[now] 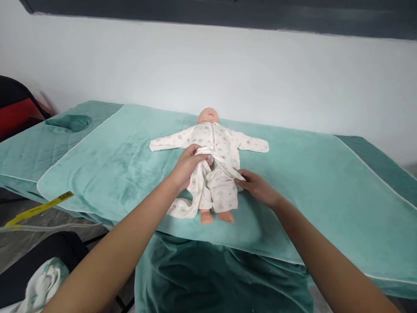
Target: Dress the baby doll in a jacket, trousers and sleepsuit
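Observation:
A baby doll lies on its back, arms spread, in a white printed long-sleeved top and matching trousers. Its bare feet point toward me. Across the doll's waist runs a white printed cloth strip. The fingers of my left hand pinch it at the waist, on the left side. At the other side, my right hand grips its pointed end between thumb and fingers, beside the doll's hip. More printed cloth trails below my left hand onto the table cover; whether it is one piece with the strip I cannot tell.
The doll rests on a padded table with a teal cover, which has a face hole at the left. A white wall stands behind. Lower left are a black chair with bundled cloth and a yellow tag.

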`<state>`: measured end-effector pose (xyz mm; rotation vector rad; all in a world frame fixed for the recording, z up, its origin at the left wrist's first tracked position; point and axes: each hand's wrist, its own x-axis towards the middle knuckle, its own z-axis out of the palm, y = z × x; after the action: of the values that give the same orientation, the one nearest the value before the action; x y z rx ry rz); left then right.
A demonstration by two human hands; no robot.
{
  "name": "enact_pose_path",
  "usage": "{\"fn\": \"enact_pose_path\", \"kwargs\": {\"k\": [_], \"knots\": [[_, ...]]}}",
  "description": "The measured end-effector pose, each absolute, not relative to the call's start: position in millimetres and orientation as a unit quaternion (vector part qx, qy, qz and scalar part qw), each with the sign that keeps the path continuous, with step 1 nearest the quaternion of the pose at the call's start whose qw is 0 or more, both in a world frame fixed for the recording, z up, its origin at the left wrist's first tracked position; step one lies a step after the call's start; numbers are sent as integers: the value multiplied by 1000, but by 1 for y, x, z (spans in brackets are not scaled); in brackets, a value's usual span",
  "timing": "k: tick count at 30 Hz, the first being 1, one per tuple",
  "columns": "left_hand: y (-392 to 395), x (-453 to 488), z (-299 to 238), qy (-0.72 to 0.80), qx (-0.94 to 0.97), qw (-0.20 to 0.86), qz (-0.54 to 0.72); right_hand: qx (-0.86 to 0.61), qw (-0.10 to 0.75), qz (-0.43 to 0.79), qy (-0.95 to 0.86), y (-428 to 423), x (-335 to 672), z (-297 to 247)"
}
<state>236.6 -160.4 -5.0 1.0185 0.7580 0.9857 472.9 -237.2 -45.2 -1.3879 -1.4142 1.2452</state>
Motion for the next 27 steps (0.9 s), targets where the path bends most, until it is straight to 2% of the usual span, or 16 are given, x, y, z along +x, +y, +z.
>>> {"fn": "enact_pose_path", "kwargs": {"k": [3,6,11,16,18,20,22,24,27], "knots": [[-163,243,-3,323,512,693,391,-534,394,457,-592,-236,470,-25],[-169,249,4,334,592,642,355,-517,407,430,-618,-230,453,-1],[-170,239,14,335,647,599,332,-544,348,437,-625,-208,428,19],[-157,208,8,281,651,692,138,-488,448,544,-515,-199,441,12],[-156,209,2,293,622,699,195,-452,445,595,-494,-200,440,10],[-157,220,-5,324,576,681,315,-421,411,631,-506,-203,431,11],[-158,234,-10,350,534,658,399,-421,379,624,-537,-207,416,13],[-159,242,-13,367,509,652,425,-454,354,585,-571,-210,401,16],[-158,238,-15,356,483,693,401,-519,329,536,-580,-210,391,16]]}}
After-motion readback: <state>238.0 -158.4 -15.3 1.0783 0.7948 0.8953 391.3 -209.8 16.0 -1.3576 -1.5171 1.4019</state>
